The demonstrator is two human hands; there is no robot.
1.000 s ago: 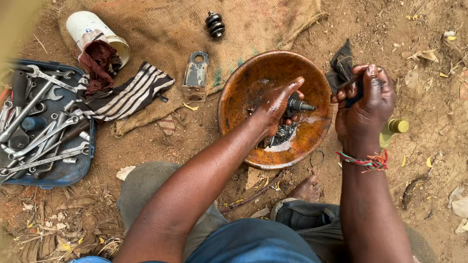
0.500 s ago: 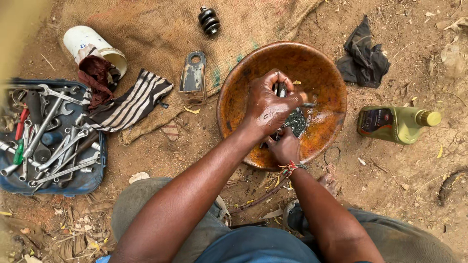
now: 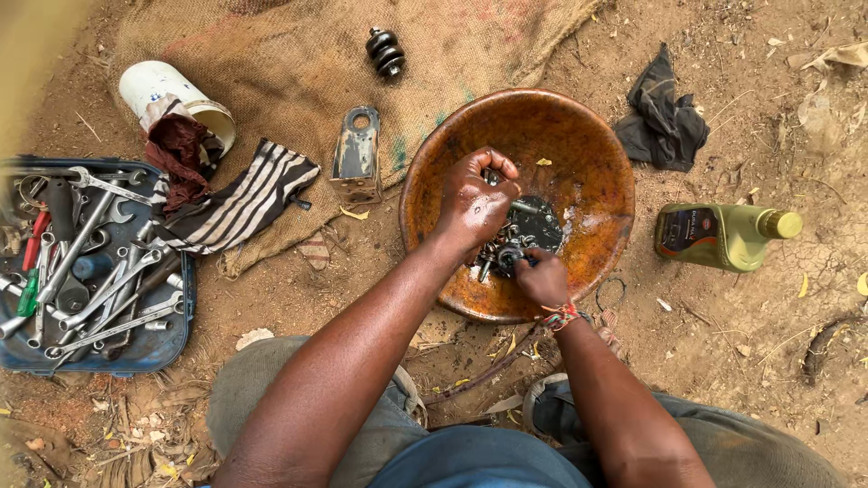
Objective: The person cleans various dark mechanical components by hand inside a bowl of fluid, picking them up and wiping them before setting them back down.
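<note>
Both grips (image 3: pixel 506 239) now inside bowl (image 3: pixel 597 136)

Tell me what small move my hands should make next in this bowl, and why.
Probably lift the left hand slightly off the metal parts. Both hands are bunched over them in the orange bowl, and the right hand pinches a small piece at the pile's edge, so it needs room.

- one head-worn camera, looking almost straight down from above the person's own lap and forearms.
- it sits close: the rusty bowl (image 3: pixel 592 136) fills the middle of the frame.
- the burlap sack (image 3: pixel 298 45) lies at the far edge, the blue tool tray (image 3: pixel 172 339) at the left.
</note>
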